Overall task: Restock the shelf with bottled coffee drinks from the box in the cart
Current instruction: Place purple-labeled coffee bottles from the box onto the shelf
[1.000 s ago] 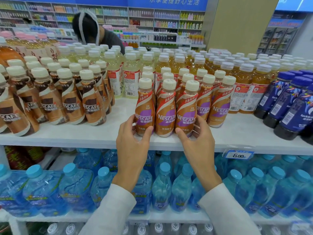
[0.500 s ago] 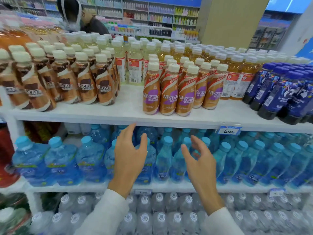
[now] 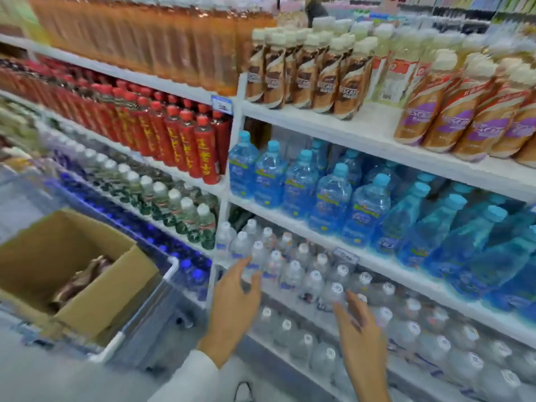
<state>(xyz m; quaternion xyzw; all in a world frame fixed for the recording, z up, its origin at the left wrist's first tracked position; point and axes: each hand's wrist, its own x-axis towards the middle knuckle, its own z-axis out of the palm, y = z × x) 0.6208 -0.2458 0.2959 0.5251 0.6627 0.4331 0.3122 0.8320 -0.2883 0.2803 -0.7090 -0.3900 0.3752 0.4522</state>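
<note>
Two empty hands fill my lower view. Far left of the left hand (image 3: 236,300), the cardboard box (image 3: 95,288) sits in the cart (image 3: 171,268), brown bottles (image 3: 81,278) inside. Both the left hand and the right hand (image 3: 361,340) have fingers spread, gripping nothing. Up and right of them, purple-label Nescafé bottles (image 3: 464,111) stand on the white shelf (image 3: 374,132).

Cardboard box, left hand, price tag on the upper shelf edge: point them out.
cardboard box (image 3: 95,297), head view, front wall.
left hand (image 3: 232,307), head view, back of hand.
price tag (image 3: 222,104), head view, face of label.
</note>
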